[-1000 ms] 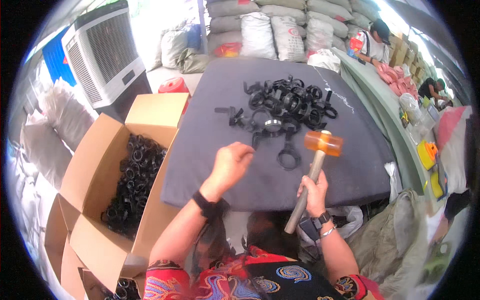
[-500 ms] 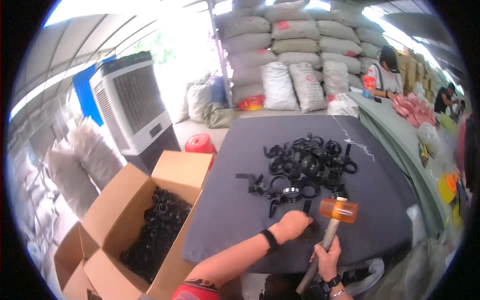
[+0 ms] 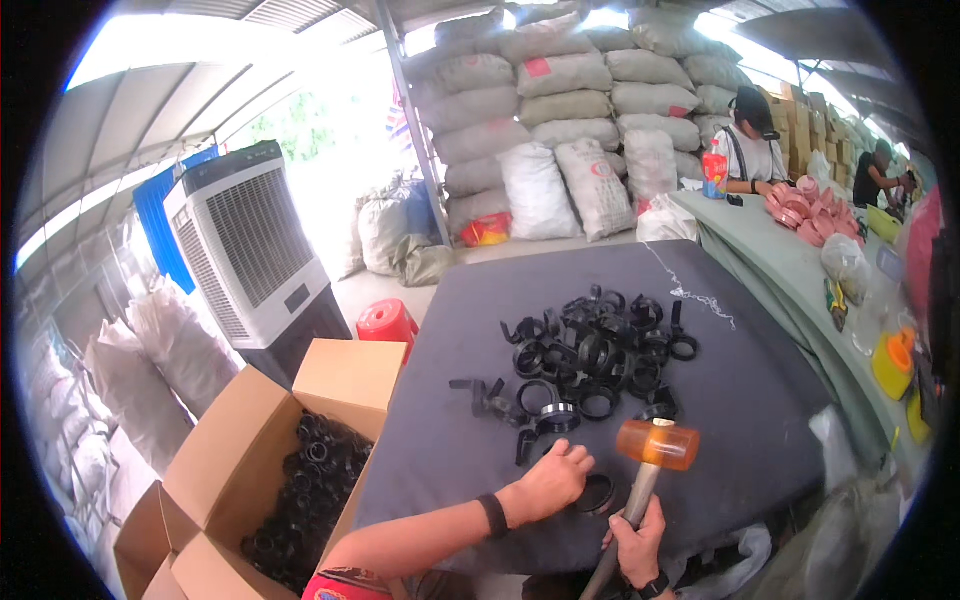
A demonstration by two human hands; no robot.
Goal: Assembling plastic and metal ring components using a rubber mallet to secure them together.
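Right fingers point(image 3: 654, 517) grip a mallet point(image 3: 658, 445); a carton point(image 3: 232, 440) (open) holds black rings point(image 3: 312, 482).

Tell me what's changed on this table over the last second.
The left hand has moved rightward, up to the loose black ring, which now sits a little nearer the person, farther from the black pile; whether the hand grips it is unclear. The camera view has tilted up. The right hand still holds the mallet; the pile and open cardboard box look the same.
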